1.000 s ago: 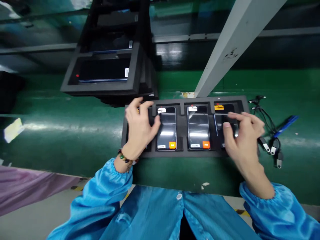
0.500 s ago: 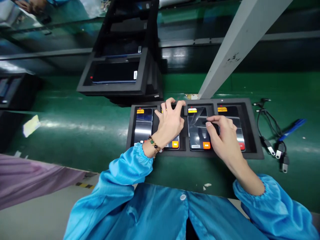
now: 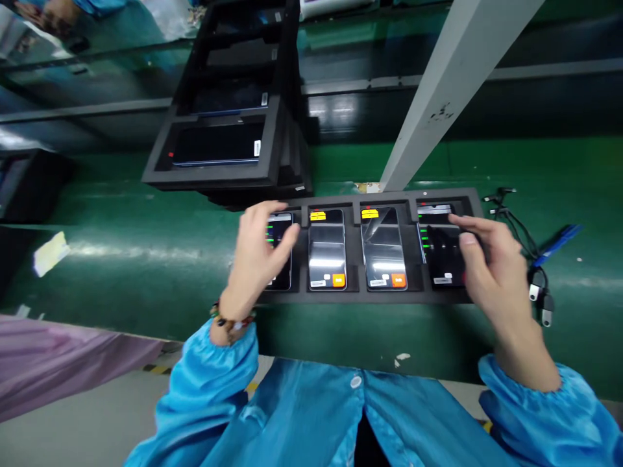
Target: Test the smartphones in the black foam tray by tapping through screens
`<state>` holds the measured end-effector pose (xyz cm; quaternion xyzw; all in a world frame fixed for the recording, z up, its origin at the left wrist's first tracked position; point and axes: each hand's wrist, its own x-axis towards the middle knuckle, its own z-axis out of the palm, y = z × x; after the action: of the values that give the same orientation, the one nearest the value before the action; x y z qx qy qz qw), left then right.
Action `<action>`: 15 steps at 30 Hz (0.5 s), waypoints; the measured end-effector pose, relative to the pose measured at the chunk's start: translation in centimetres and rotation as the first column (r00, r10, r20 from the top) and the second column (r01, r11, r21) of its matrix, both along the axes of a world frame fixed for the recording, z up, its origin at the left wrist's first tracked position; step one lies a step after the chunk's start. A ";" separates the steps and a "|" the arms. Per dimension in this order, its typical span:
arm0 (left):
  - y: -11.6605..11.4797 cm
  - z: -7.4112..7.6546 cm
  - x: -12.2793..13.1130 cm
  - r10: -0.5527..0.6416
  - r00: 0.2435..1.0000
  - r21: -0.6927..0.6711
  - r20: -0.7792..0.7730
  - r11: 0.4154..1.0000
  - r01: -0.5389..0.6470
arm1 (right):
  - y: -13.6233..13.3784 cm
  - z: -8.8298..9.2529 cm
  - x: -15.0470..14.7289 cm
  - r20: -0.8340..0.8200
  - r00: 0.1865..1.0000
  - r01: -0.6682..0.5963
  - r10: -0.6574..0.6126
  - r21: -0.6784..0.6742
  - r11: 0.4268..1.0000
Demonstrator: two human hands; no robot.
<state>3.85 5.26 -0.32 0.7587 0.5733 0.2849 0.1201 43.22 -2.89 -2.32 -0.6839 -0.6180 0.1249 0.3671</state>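
Observation:
A black foam tray [image 3: 331, 296] holds several smartphones in a row, each in its own slot. My left hand [image 3: 257, 253] is over the leftmost phone [image 3: 281, 275], thumb apart from the fingers, partly covering its dark screen with green marks. At the other end, my right hand [image 3: 499, 266] has its index finger out above the upper right of the rightmost phone [image 3: 438, 256]; touch cannot be made out. That screen is also dark with green marks. Between the hands, the second phone [image 3: 327, 246] and the third phone [image 3: 383, 246] show yellow and orange blocks.
A stack of black trays [image 3: 209, 178] with phones stands behind on the left. A grey post [image 3: 438, 110] slants up behind the tray. Cables with plugs [image 3: 523, 237] and a blue strip [image 3: 557, 245] lie to the right. Another person's hand [image 3: 58, 16] shows far left.
My left hand has moved left from the second phone, and my right hand right from the third phone. Both outer screens have changed from yellow and orange blocks to dark with green marks.

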 end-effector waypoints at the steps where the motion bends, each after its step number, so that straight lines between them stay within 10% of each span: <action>1: -0.4 -0.2 -1.9 0.075 0.997 -0.002 -0.002 0.997 -0.075 | -0.5 -0.3 1.1 0.003 0.999 0.047 -0.047 0.018 0.999; 6: -2.2 -3.1 -8.1 0.261 0.958 -0.143 0.120 0.959 -0.243 | -2.2 -2.1 3.4 -0.198 0.977 0.087 -0.083 0.013 0.996; 15: -3.6 -5.2 -6.4 0.246 0.949 -0.114 0.199 0.967 -0.227 | -2.8 -2.1 2.9 0.003 0.998 -0.064 0.064 0.087 0.994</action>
<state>-2.53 1.64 -5.54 0.6436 0.6565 0.3501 0.1792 46.15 -5.67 -4.45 -0.6472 -0.6446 0.1094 0.3921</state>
